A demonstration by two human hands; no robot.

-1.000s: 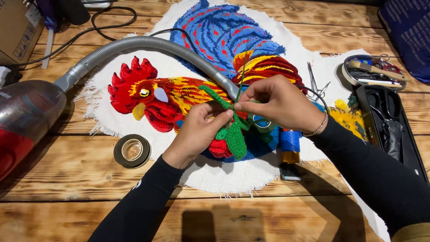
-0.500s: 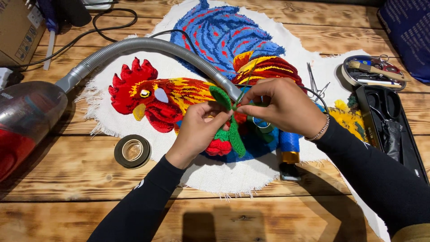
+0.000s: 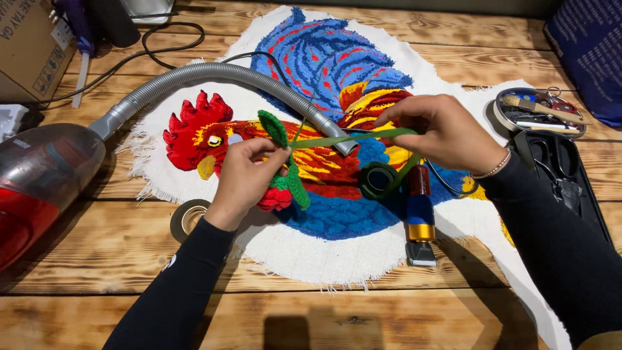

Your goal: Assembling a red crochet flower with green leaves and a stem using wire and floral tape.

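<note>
Head view, looking down on a wooden plank worktop [image 3: 97, 304]. Left hand [image 3: 249, 178] sits near the middle of the worktop, grip clamped on a small green tufted piece [image 3: 285, 162] with a red tufted bit [image 3: 272, 198] at its lower end; the green top pokes up above the fingers. Right hand [image 3: 447, 133] is to the right and slightly higher, fingers pinched together on a strip of green tape [image 3: 353, 137] stretched taut between both hands. The strip bends down from the right hand to the dark green tape roll [image 3: 378, 180], which lies on the rug just under the strip.

Under both hands lies a tufted rooster rug [image 3: 324, 71] on white backing cloth: red comb, yellow beak, blue tail feathers toward the far edge. A grey vacuum hose [image 3: 214, 71] arcs across the rug, its end just beside the stretched tape; it runs to a red vacuum body [image 3: 39, 181] at the left edge. A brown tape roll [image 3: 188, 219] lies on the wood by the left forearm, touching the cloth edge. A blue, red and gold tool [image 3: 420, 217] lies on the rug below the right hand. Near the right edge, a black tray [image 3: 593, 194] holds scissors [image 3: 560, 165]; a round tin [image 3: 538, 113] with a brush sits beyond it. Cardboard box [image 3: 29, 45] at far left corner, black cable [image 3: 162, 45] beside it.
</note>
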